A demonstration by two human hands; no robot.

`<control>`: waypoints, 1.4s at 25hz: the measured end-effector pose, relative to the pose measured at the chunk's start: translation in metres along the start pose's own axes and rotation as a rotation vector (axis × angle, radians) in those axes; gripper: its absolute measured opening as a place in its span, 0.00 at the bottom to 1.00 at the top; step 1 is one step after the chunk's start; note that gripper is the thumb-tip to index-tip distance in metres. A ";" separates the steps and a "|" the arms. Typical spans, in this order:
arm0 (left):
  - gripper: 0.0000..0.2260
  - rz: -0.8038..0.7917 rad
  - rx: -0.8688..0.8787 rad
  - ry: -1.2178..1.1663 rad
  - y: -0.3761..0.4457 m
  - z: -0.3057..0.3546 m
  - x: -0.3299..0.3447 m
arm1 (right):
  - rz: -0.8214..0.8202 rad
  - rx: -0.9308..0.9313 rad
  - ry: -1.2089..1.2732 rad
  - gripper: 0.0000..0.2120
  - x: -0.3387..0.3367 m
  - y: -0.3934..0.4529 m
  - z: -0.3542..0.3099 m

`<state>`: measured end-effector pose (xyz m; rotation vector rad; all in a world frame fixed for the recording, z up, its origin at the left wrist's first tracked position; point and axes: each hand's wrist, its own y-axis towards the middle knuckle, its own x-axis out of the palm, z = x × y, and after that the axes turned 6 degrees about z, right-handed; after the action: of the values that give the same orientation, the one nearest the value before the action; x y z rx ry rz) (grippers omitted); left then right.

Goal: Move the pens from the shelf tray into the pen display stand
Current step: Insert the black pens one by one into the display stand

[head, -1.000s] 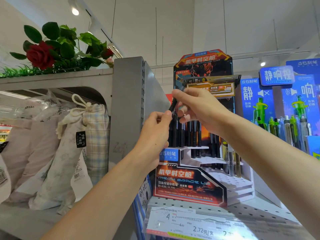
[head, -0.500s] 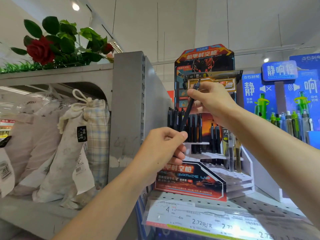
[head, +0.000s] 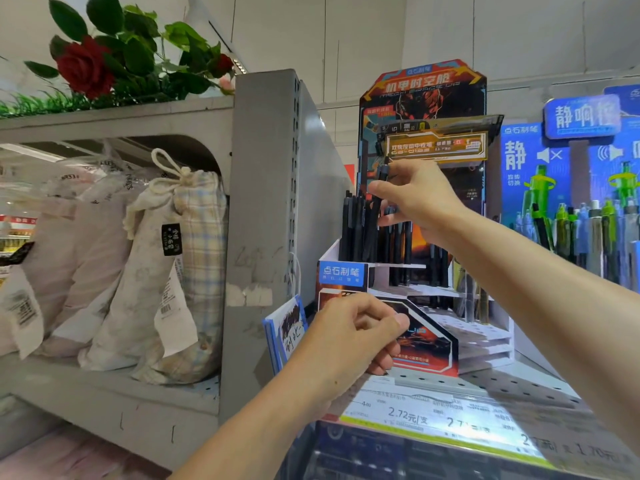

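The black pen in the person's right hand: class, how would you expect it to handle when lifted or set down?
The black pen looks thin, rigid and probably light: the right hand lifts it by pinching. Its round barrel might roll if laid flat, so the stand holds pens upright.

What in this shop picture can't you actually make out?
- Head view: the lower end of the black pen in the right hand is lost among the dark pens already in the display stand.
- Whether the left hand holds anything: its curled fingers hide the palm.
- The shelf tray: out of view.
- Price labels: mostly blurred by glare.
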<state>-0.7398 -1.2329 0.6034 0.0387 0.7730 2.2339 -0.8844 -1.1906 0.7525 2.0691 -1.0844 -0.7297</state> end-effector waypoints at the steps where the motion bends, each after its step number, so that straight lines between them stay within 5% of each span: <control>1: 0.07 0.001 0.011 -0.001 -0.001 0.000 0.000 | -0.003 0.005 -0.006 0.16 0.000 0.001 0.000; 9: 0.05 -0.126 0.106 0.085 -0.023 -0.004 0.005 | -0.065 0.062 -0.088 0.21 0.000 -0.001 0.007; 14: 0.04 -0.131 0.125 0.117 -0.021 -0.005 0.004 | -0.124 0.086 -0.206 0.10 0.010 -0.005 0.004; 19: 0.03 -0.127 0.120 0.094 -0.021 -0.006 0.003 | -0.101 0.046 -0.394 0.10 0.012 -0.004 0.003; 27: 0.04 -0.122 0.093 0.070 -0.020 -0.007 0.004 | -0.254 0.114 -0.331 0.08 -0.008 -0.005 0.006; 35: 0.08 -0.106 0.080 0.088 -0.018 -0.008 0.006 | -0.222 0.103 -0.395 0.08 -0.006 -0.019 0.013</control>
<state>-0.7343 -1.2235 0.5861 -0.0605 0.8912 2.1147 -0.8880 -1.1817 0.7303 2.2120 -1.1280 -1.2581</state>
